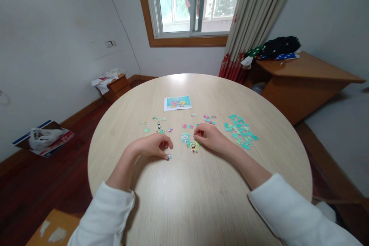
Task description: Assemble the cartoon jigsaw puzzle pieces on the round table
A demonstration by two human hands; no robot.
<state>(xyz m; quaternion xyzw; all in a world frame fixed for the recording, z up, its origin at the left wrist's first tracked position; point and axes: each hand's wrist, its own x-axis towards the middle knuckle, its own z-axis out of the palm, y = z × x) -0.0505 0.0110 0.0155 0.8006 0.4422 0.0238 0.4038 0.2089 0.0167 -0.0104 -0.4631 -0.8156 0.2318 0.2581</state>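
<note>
Both my hands rest on a round, light wooden table (201, 200). My left hand (154, 147) is curled, its fingertips pinching a small puzzle piece (169, 157) against the tabletop. My right hand (210, 137) is also curled, fingers pressed together beside a small joined cluster of pieces (190, 142) with yellow and teal parts. What its fingers hold is too small to make out. Loose pieces (158, 126) lie scattered ahead of my left hand. A reference picture (177, 102) lies further back, at the middle.
A pile of teal pieces (240, 130) lies to the right, pink ones (210, 119) near it. A wooden desk (305, 73) with clothes stands at right, a curtain (253, 19) and window (190, 0) behind. A plastic bag (43, 137) lies on the floor at left.
</note>
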